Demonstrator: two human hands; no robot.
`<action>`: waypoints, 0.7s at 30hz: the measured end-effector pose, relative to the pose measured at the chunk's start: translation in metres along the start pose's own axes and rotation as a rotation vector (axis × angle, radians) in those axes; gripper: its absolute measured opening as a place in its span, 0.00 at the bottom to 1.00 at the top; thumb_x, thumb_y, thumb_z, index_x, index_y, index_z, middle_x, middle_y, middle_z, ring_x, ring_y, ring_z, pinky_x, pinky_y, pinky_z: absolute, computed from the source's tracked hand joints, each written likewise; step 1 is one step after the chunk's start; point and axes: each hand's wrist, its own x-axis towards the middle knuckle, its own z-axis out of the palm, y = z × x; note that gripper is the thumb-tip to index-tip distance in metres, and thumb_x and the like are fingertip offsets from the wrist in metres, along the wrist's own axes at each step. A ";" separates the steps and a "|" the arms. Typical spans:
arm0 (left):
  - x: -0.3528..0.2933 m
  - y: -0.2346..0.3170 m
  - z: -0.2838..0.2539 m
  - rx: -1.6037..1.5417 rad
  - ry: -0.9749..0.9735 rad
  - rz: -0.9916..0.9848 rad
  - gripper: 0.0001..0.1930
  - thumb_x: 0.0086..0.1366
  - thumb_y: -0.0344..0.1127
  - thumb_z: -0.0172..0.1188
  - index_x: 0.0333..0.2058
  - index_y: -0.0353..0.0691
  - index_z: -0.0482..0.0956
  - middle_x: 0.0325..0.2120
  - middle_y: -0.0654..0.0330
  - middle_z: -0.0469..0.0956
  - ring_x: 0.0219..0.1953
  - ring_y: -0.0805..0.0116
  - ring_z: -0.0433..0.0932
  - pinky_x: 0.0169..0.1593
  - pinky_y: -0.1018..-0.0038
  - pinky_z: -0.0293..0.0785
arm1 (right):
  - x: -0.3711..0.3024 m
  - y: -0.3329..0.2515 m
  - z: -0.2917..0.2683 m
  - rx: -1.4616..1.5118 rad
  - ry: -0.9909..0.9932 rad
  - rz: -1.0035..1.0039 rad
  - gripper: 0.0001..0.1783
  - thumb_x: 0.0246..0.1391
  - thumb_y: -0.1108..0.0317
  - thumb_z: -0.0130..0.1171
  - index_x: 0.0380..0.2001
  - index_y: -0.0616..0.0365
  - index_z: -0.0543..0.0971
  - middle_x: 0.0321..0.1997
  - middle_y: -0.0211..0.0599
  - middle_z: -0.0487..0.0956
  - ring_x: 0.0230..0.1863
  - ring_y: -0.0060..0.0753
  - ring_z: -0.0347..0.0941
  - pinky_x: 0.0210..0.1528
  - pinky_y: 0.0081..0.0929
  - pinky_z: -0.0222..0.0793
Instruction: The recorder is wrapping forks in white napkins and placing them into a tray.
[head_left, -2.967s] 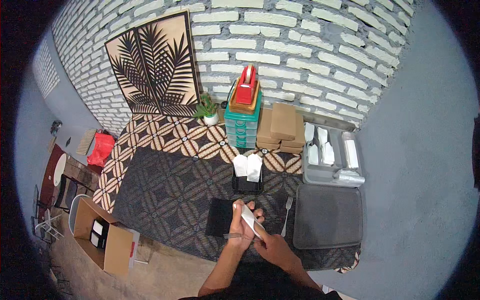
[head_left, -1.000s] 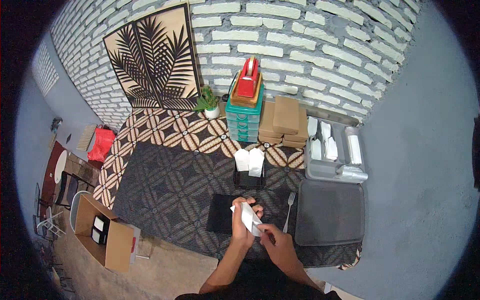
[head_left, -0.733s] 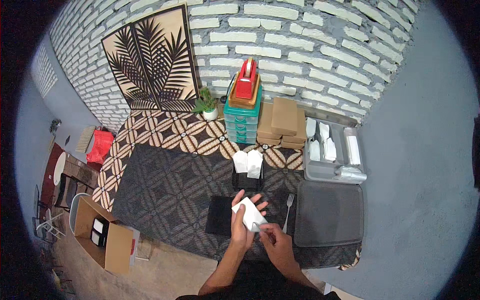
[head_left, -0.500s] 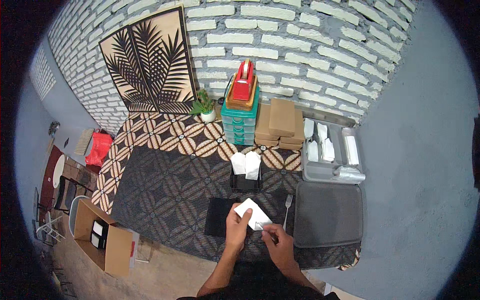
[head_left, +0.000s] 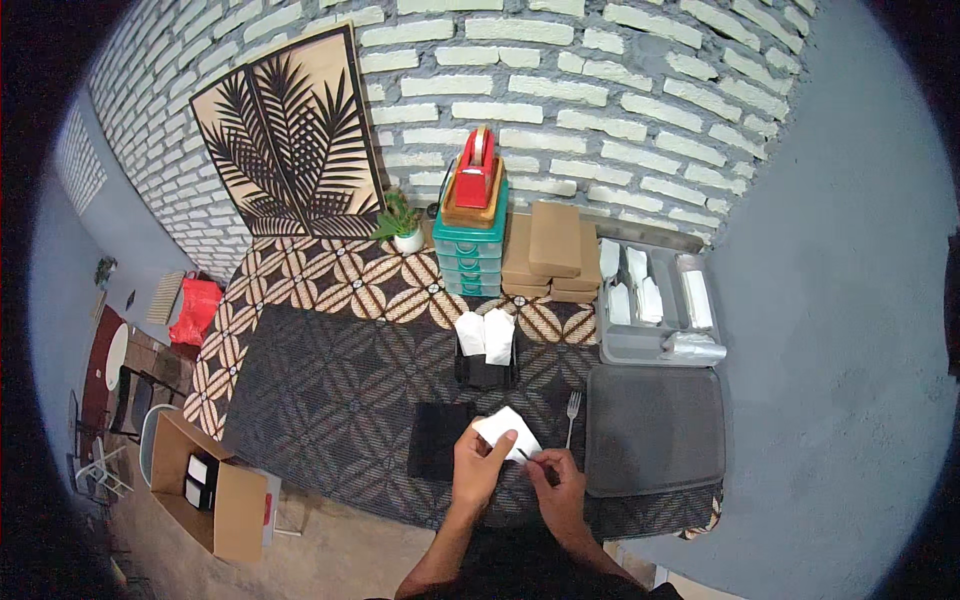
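My left hand [head_left: 481, 470] grips a folded white paper napkin [head_left: 505, 428], thumb pressed on top and fingers beneath. At the napkin's lower right corner, where a small dark slit shows, my right hand [head_left: 557, 487] is closed in a pinch. What lies between its fingertips is too small to make out. A metal fork [head_left: 572, 412] lies to the right of the hands. Under and left of my left hand is a flat black rectangle [head_left: 436, 455]. Beyond the hands, a small black basket [head_left: 487, 376] holds folded white napkins [head_left: 490, 335].
A grey tray [head_left: 655, 430] lies at right, with a grey compartment organizer [head_left: 635, 345] of white packets behind it. Brown boxes [head_left: 556, 240] and a teal drawer unit [head_left: 470, 255] topped by a red tape dispenser [head_left: 476, 180] stand against the wall. An open carton [head_left: 240, 510] sits left.
The view has shifted slightly. My hands keep hold at the napkin; a shiny bit near the right fingertips no longer shows, and a dark slit appears there.
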 end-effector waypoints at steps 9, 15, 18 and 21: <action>0.000 -0.012 -0.017 0.890 0.045 1.326 0.15 0.42 0.37 0.70 0.33 0.59 0.83 0.38 0.67 0.69 0.49 0.61 0.64 0.49 0.63 0.63 | 0.006 -0.013 -0.028 0.620 -0.109 0.388 0.12 0.60 0.65 0.54 0.42 0.60 0.73 0.36 0.31 0.74 0.41 0.25 0.69 0.49 0.31 0.63; 0.006 -0.033 -0.019 0.900 -0.048 1.420 0.17 0.41 0.36 0.71 0.34 0.62 0.83 0.40 0.67 0.66 0.52 0.61 0.61 0.49 0.64 0.63 | 0.004 -0.018 -0.038 0.238 -0.319 0.516 0.14 0.58 0.65 0.58 0.43 0.62 0.73 0.34 0.30 0.74 0.33 0.19 0.69 0.33 0.18 0.65; 0.006 -0.043 -0.020 0.888 -0.096 1.280 0.16 0.44 0.34 0.70 0.34 0.58 0.83 0.41 0.65 0.67 0.50 0.60 0.63 0.49 0.63 0.63 | 0.004 -0.010 -0.039 0.178 -0.317 0.398 0.14 0.57 0.65 0.60 0.42 0.63 0.74 0.33 0.30 0.75 0.31 0.16 0.69 0.31 0.13 0.64; 0.019 -0.046 -0.012 0.904 -0.045 0.959 0.13 0.46 0.30 0.68 0.34 0.52 0.83 0.42 0.60 0.68 0.47 0.58 0.65 0.48 0.64 0.65 | 0.007 -0.001 -0.039 0.065 -0.257 0.327 0.14 0.57 0.66 0.60 0.41 0.64 0.74 0.32 0.30 0.76 0.32 0.15 0.69 0.34 0.15 0.65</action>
